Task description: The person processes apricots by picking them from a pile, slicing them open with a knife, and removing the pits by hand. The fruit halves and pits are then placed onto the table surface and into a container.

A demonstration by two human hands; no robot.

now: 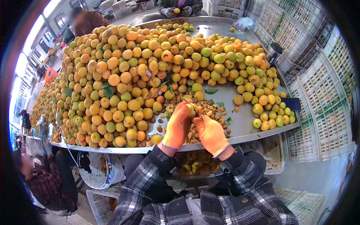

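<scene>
The left hand (pixel 179 125), in an orange glove, pinches a yellow-green fruit (pixel 191 111) above the near edge of the metal surface (pixel 228 95). The right hand (pixel 210 134), gloved alike, meets it from the right with fingers drawn in; whether they grip anything cannot be told. Cut pieces (pixel 216 117) lie just beyond and around the hands. A large heap of fruit (pixel 125 77) spreads left and far; plastic crates (pixel 325 107) stand at right.

Yellow-green fruit (pixel 191 110) between gloved fingers (pixel 182 109)
</scene>
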